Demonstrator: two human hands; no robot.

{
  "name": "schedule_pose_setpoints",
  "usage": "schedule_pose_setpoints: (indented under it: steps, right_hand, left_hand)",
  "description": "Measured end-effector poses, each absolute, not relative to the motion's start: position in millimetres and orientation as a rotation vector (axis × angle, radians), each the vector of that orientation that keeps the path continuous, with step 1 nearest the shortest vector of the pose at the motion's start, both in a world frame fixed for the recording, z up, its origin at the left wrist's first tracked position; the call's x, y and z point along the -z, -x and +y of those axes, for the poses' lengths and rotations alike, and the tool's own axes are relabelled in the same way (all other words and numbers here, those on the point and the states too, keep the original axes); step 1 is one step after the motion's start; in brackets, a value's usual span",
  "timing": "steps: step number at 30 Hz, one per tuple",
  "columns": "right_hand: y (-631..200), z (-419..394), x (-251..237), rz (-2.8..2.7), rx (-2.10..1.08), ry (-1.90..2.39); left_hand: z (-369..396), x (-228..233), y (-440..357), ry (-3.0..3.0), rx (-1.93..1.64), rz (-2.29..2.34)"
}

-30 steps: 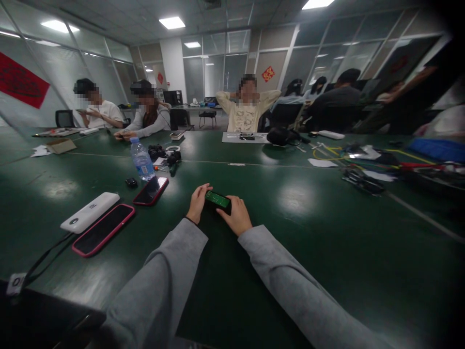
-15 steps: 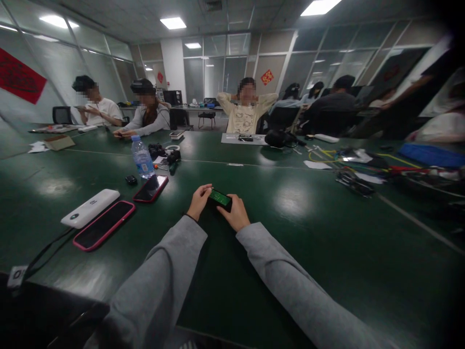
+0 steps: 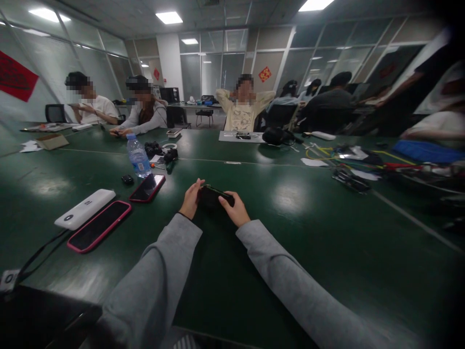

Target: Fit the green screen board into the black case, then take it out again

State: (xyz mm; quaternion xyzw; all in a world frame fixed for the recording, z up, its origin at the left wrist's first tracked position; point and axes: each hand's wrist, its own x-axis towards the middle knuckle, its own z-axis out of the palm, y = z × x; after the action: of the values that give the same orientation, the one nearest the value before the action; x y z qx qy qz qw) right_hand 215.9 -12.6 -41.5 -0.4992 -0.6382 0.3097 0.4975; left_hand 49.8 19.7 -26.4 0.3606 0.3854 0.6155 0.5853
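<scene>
A small black rectangular case (image 3: 214,198) is held just above the green table, with a thin green strip showing along its top edge. Its dark side is turned toward me, so most of the green face is hidden. My left hand (image 3: 190,200) grips the left end, thumb and fingers closed on it. At the other end, my right hand (image 3: 237,209) is closed around the right side, its thumb pressed on the near face. Whether the green part is a circuit board or a screen, I cannot tell.
To the left lie a pink-rimmed phone (image 3: 100,226), a white power bank (image 3: 85,209), a red-edged phone (image 3: 147,187) and a water bottle (image 3: 138,157). Tangled cables (image 3: 350,180) lie at right. A person (image 3: 242,109) sits across the table (image 3: 308,242).
Both hands have tilted the case, so its green face has turned away and the black side shows. My left hand has shifted slightly left in the picture.
</scene>
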Motion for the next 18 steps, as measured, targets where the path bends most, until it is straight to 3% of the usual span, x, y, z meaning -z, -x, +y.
schedule_pose_setpoints:
  steps: [5, 12, 18]
  right_hand:
    - [-223.0, -8.6, 35.1, -1.314, -0.938, 1.131]
    - [-207.3, -30.9, 19.9, -0.656, -1.863, 0.692]
    - [-194.7, -41.1, 17.8, -0.596, -1.993, 0.661]
  left_hand:
    - [9.1, 23.2, -61.2, -0.793, -1.241, 0.708]
    - [-7.2, 21.6, -67.3, -0.959, -1.168, 0.588]
    - [-9.8, 18.8, -55.8, -0.953, -1.181, 0.651]
